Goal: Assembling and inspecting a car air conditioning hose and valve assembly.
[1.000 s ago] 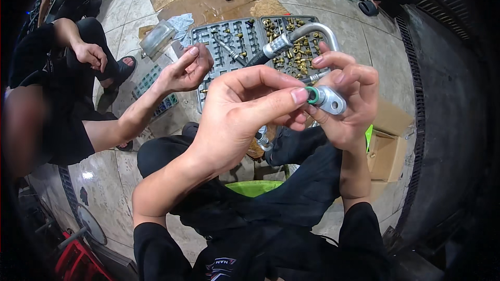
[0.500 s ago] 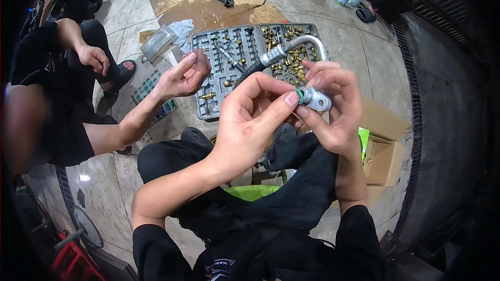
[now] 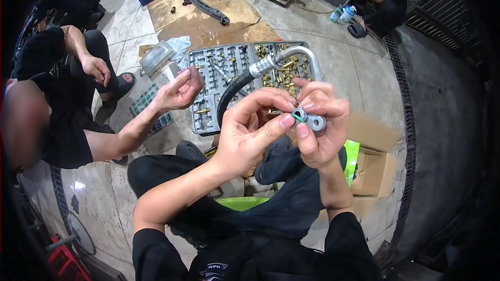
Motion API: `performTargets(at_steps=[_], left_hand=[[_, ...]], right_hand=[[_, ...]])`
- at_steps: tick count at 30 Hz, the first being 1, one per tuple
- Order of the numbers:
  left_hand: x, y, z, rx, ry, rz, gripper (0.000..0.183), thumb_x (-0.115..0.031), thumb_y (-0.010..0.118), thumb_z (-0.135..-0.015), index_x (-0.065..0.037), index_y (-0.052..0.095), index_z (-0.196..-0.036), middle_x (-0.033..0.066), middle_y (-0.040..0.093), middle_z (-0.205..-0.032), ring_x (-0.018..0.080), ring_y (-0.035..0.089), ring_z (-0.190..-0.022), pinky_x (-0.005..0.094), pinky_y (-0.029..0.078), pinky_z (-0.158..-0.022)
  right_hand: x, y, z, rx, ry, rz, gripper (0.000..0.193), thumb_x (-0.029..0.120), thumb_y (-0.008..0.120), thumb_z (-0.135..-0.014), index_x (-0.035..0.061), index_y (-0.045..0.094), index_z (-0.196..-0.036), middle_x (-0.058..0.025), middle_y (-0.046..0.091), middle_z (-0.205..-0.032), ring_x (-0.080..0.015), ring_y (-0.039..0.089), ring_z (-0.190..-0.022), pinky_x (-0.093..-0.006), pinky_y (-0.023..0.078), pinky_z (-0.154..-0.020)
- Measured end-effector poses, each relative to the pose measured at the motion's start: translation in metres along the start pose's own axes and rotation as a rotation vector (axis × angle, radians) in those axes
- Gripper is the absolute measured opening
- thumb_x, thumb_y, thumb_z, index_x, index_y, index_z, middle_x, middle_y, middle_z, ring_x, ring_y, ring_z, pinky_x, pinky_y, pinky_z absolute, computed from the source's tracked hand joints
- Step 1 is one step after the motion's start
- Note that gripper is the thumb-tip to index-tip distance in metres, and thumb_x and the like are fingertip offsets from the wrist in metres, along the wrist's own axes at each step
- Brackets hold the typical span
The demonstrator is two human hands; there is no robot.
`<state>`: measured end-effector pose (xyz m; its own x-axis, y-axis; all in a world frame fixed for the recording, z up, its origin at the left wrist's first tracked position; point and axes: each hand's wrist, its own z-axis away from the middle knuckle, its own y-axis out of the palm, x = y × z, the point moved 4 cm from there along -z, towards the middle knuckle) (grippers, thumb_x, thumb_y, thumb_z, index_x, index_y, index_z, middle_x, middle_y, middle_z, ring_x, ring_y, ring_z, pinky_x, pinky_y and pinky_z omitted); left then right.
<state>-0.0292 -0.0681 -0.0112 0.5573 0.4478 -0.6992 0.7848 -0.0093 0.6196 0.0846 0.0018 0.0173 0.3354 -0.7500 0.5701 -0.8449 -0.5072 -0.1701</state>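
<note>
My left hand (image 3: 252, 130) pinches a thin green O-ring (image 3: 297, 117) between thumb and fingertips, right at the open end of a grey metal hose fitting (image 3: 316, 123). The fitting has a flat lug with a hole through it. My right hand (image 3: 325, 117) is closed around this fitting, with the thumb against its lug. Behind my hands a bent silver pipe (image 3: 299, 51) curves down to my right hand. It joins a black rubber hose (image 3: 233, 89) through a crimped metal collar. Whether the ring sits around the fitting's end or only touches it, I cannot tell.
An open grey case (image 3: 200, 125) of brass fittings lies beyond my hands. A co-worker's hand (image 3: 179, 91) reaches in from the left, over a tray of small green parts (image 3: 164, 119). An open cardboard box (image 3: 383, 177) stands at right. Cardboard (image 3: 239, 13) covers the floor ahead.
The fitting has turned in my right hand, so its open bore now shows. The green ring, wrapped round its neck before, now appears at the bore's edge. Both hands have shifted slightly left.
</note>
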Motion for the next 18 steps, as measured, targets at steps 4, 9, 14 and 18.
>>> performTargets(at_steps=[4,9,14,18], left_hand=[[0.015,0.022,-0.004,-0.018,0.025,-0.050,0.026,-0.005,0.061,-0.092,0.004,0.063,-0.116,0.0164,0.054,-0.125,0.0250,0.050,-0.121,0.0356,0.041,-0.101],[0.030,0.040,0.000,-0.114,0.127,0.087,0.020,-0.006,0.057,-0.094,0.004,0.066,-0.110,0.0171,0.052,-0.126,0.0273,0.046,-0.126,0.0380,0.036,-0.105],[0.041,0.044,0.007,-0.264,0.229,-0.082,0.014,-0.008,0.054,-0.096,0.003,0.063,-0.098,0.0138,0.053,-0.118,0.0262,0.047,-0.123,0.0374,0.036,-0.103],[0.038,0.037,0.007,-0.373,0.233,-0.176,0.018,-0.012,0.050,-0.099,0.002,0.060,-0.093,0.0134,0.055,-0.117,0.0253,0.048,-0.121,0.0378,0.036,-0.102]], right_hand=[[0.000,-0.009,0.000,-0.145,-0.018,-0.005,0.027,0.008,0.062,-0.078,0.0028,0.047,-0.099,-0.0075,0.055,-0.078,-0.0222,0.051,-0.086,-0.0475,0.047,-0.089],[0.001,-0.010,0.004,-0.240,0.071,-0.086,0.018,0.015,0.053,-0.083,0.0070,0.041,-0.092,-0.0075,0.049,-0.077,-0.0191,0.047,-0.082,-0.0474,0.044,-0.090],[0.003,-0.002,0.015,-0.278,0.179,-0.255,0.011,0.006,0.053,-0.088,0.0062,0.041,-0.090,-0.0038,0.050,-0.072,-0.0165,0.049,-0.083,-0.0445,0.046,-0.092],[-0.002,0.001,0.015,-0.259,0.196,-0.255,0.011,0.005,0.055,-0.088,0.0053,0.043,-0.090,-0.0036,0.051,-0.075,-0.0164,0.049,-0.083,-0.0439,0.046,-0.092]])
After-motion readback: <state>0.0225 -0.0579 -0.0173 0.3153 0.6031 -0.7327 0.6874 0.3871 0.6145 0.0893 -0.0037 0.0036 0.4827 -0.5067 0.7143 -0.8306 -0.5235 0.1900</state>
